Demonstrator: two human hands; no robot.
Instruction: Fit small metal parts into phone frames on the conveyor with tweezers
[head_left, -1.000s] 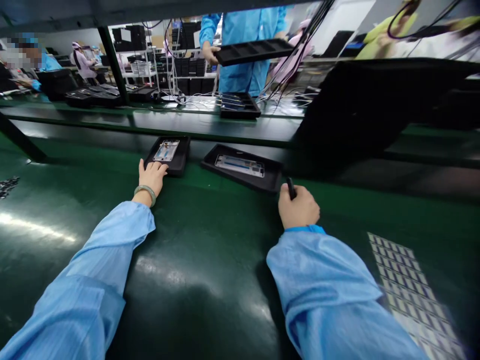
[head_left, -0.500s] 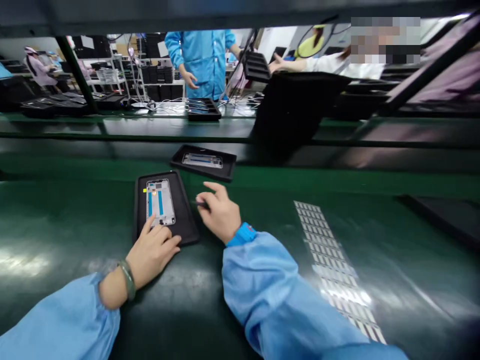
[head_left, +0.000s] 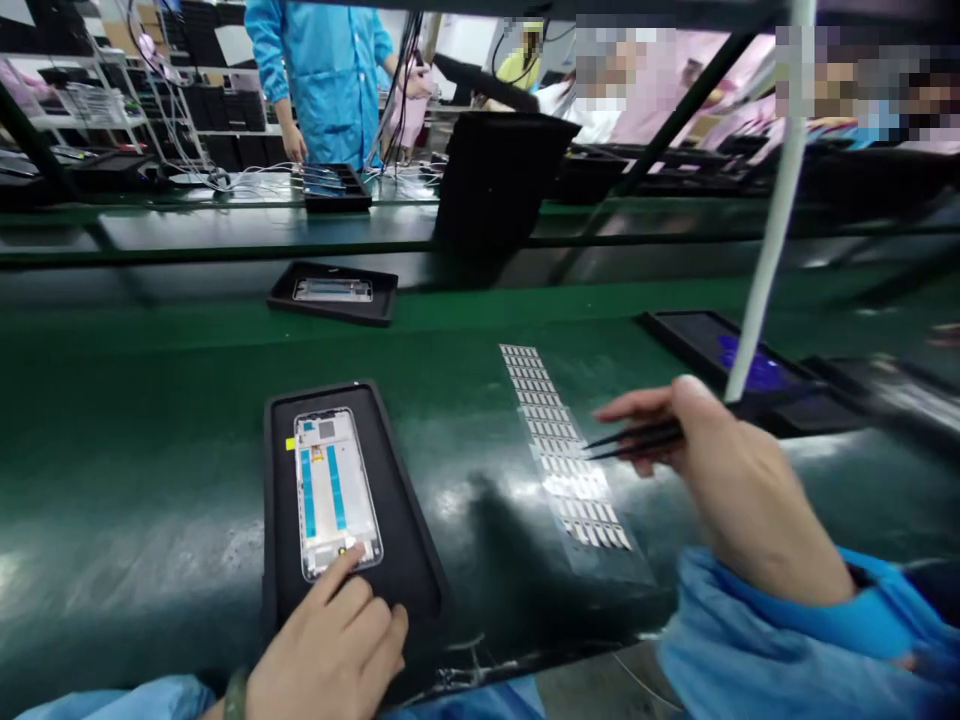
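A silver phone frame with blue strips and a yellow tab lies in a black tray. My left hand rests at the tray's lower end, its index finger extended onto the bottom of the frame and the other fingers loosely curled. At the right, my right hand is closed round black tweezers. The tweezers' tips point left, over or close to a sheet of small silver pieces; whether they touch it I cannot tell.
Farther back sits a second black tray with another phone frame. Dark trays, one holding something purple, lie beyond my right hand by a slanting white pole. A person in blue stands across the bench.
My right hand has swung right with the tweezers, from beside the tray to the silver sheet. The camera view has shifted right, and the near tray appears closer. My left hand stays on the frame.
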